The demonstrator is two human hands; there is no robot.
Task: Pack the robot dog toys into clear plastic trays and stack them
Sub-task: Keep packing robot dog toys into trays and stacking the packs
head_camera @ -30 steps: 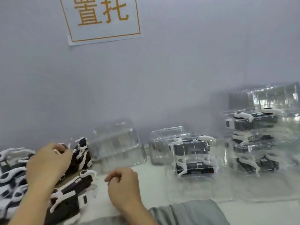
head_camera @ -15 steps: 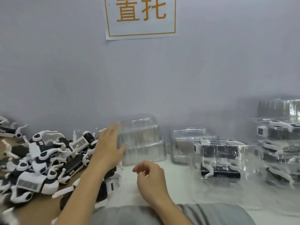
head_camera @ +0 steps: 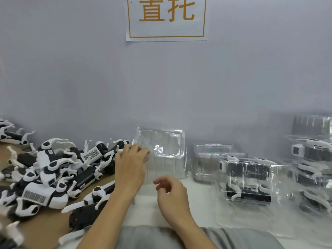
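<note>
Filling the upper part of the view is a grey wall point(head_camera: 233, 78) with a white paper sign point(head_camera: 166, 18) taped to it, printed in orange characters inside an orange border. Below it runs the desk point(head_camera: 203, 209), pale on the right and brown on the left. On the brown part lies a big loose heap of black and white robot dog toys point(head_camera: 53, 173), legs sticking out in all directions, some with barcode labels showing. At the far right stands a stack of packed trays point(head_camera: 312, 168), each with a toy inside, and on top of it sits a pile of empty trays, cut off by the frame edge. Just left of that stack, nearer the person, a single packed tray point(head_camera: 249, 180) holds a toy on the desk. Behind it, against the wall, sits a low pile of empty trays point(head_camera: 208, 159). Further left, beside the toy heap, a taller pile of empty clear trays point(head_camera: 167, 153) stands upside down. The left hand point(head_camera: 131, 168) reaches to this pile, its fingers touching the near left corner of the top tray; whether they grip it cannot be told. The right hand point(head_camera: 172, 193) hovers over the desk in front of the pile, fingers loosely curled, holding nothing. A grey sleeve point(head_camera: 233, 238) shows at the bottom edge
</note>
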